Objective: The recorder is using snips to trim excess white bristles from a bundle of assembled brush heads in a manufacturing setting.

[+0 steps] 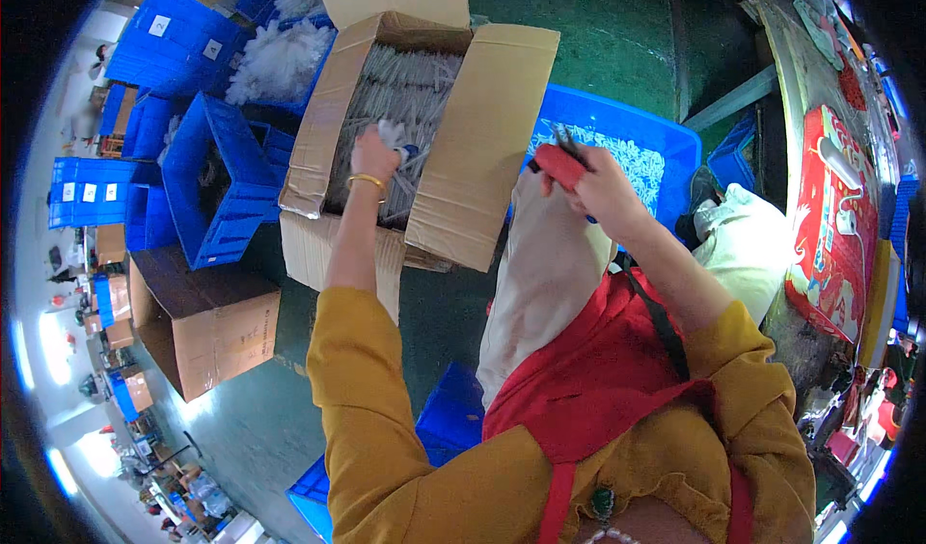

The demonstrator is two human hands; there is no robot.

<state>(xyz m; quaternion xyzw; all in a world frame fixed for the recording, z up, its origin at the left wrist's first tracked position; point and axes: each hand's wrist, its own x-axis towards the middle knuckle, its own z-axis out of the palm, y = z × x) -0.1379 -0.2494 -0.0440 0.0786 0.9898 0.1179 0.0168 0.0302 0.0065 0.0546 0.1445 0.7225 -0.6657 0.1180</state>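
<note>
Inside an open cardboard box (pixel 480 149), my left hand (pixel 374 158) is closed around a small whitish piece (pixel 391 133). A bit of blue shows at its fingertips, too small to name. Rows of thin translucent strips (pixel 400 86) fill the box below it. My right hand (pixel 606 189) is wrapped round a red-gripped hand tool (pixel 559 166) with dark prongs, whose exact kind I cannot make out. That hand is over my right-side lap, beside a blue bin (pixel 666 139) holding many small white pieces (pixel 637 163).
Blue crates (pixel 217 187) stack up on the left, one with fluffy clear plastic (pixel 280 62) beside it. An open empty-looking carton (pixel 207 322) lies on the floor. At right, a bench (pixel 786 91) carries a red box (pixel 830 226) with a white device and cable.
</note>
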